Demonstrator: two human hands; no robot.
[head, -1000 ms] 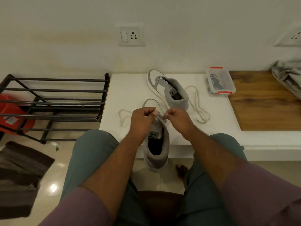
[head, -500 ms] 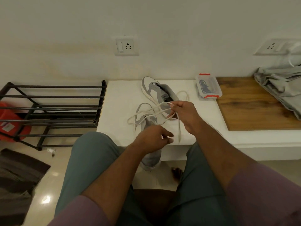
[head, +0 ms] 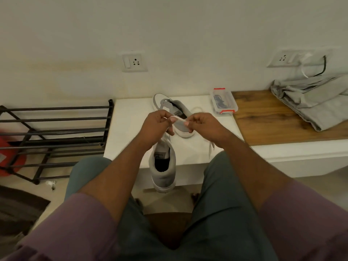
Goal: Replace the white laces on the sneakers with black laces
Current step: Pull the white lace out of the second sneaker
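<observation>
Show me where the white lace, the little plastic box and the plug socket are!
white lace [head: 179, 119]: head view, on the strip stretched between the two hands.
plastic box [head: 230, 103]: head view, on its clear wall, right side.
plug socket [head: 134, 62]: head view, on the middle of the white wall plate.

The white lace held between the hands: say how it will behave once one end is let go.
Likely floppy: the white lace spans only where the left hand and right hand pinch it, and its tail hangs limp below the right hand. Probably light. A freed end should simply drop.
</observation>
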